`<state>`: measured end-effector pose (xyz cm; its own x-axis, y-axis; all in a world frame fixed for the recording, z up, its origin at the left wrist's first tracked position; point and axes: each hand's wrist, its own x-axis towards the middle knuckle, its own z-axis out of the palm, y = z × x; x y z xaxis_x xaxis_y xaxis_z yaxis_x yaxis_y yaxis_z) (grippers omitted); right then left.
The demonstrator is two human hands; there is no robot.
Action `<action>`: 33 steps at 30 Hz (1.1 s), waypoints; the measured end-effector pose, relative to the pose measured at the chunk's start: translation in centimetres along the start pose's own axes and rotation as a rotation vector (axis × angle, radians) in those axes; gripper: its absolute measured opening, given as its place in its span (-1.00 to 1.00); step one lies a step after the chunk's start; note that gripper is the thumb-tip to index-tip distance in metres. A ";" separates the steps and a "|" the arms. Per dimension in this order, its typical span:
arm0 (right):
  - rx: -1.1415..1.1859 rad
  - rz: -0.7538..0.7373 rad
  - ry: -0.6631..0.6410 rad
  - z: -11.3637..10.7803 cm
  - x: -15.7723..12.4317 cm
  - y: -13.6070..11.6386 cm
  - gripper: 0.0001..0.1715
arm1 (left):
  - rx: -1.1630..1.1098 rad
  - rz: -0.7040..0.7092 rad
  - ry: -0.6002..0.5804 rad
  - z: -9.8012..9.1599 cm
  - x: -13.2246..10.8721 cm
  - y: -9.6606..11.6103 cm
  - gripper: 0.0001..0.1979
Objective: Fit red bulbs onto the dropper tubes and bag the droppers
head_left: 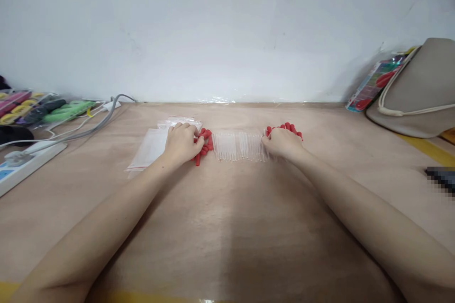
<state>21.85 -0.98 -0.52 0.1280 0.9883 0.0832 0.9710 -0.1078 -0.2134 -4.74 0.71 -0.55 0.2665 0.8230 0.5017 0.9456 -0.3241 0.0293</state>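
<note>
A row of thin, clear plastic strands or teeth (pixel 238 146), like a clear comb, lies on the table between my hands. My left hand (pixel 182 143) is at its left side, with the fingers curled and the thumb against small red tube-shaped pieces (pixel 204 147) piled there. At the strip's right end, my right hand (pixel 283 143) has its thumb and fingers closed; what they pinch is hidden. More red pieces (pixel 291 128) lie just behind my right hand. Clear zip bags (pixel 149 149) lie flat under and beside my left hand.
A white power strip (pixel 31 156) with grey cables (pixel 95 125) lies at the left, near packs of colourful items (pixel 67 111). A beige bag (pixel 419 90) and a bright package (pixel 373 83) lean against the wall (pixel 227 33) at right. A dark, pixelated object (pixel 441 179) lies below them.
</note>
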 end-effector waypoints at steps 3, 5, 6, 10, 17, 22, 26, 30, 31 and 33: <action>0.053 -0.021 0.079 -0.4 -0.4 0.1 -0.75 | -0.120 0.081 0.087 -0.5 -0.2 0.6 -0.92; 0.103 -0.075 0.166 -0.1 -0.8 0.3 -0.77 | -0.264 0.176 0.074 -0.7 -0.8 1.6 -0.94; 0.130 -0.121 0.215 0.2 -1.2 0.4 -0.78 | -0.339 0.222 0.042 -0.8 -1.2 2.2 -0.95; 0.259 -0.421 0.391 2.6 -2.9 1.5 -0.81 | -0.465 0.386 -0.053 -0.9 -3.3 4.5 -0.98; 0.287 -0.720 0.497 4.7 -5.4 3.5 -0.71 | -0.547 0.347 -0.175 -0.5 -5.4 5.3 -0.90; 0.243 -0.739 0.438 4.3 -6.0 3.6 -0.73 | -0.536 0.290 -0.166 0.6 -5.5 5.6 -0.85; 0.239 -0.770 0.396 3.5 -6.6 3.1 -0.78 | -0.572 0.258 -0.158 1.1 -5.3 5.9 -0.86; 0.243 -0.840 0.330 3.1 -7.1 2.6 -0.81 | -0.639 0.244 -0.164 0.9 -5.1 6.2 -0.88; 0.249 -0.847 0.323 3.1 -7.2 2.5 -0.81 | -0.650 0.248 -0.169 0.9 -5.1 6.3 -0.88; 0.263 -0.849 0.319 3.2 -7.2 2.3 -0.81 | -0.668 0.256 -0.171 0.8 -5.1 6.4 -0.89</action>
<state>22.53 -8.02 -4.73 -0.5140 0.6445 0.5660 0.6932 0.7008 -0.1685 0.13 -5.22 -3.59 0.5405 0.7271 0.4233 0.5493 -0.6860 0.4771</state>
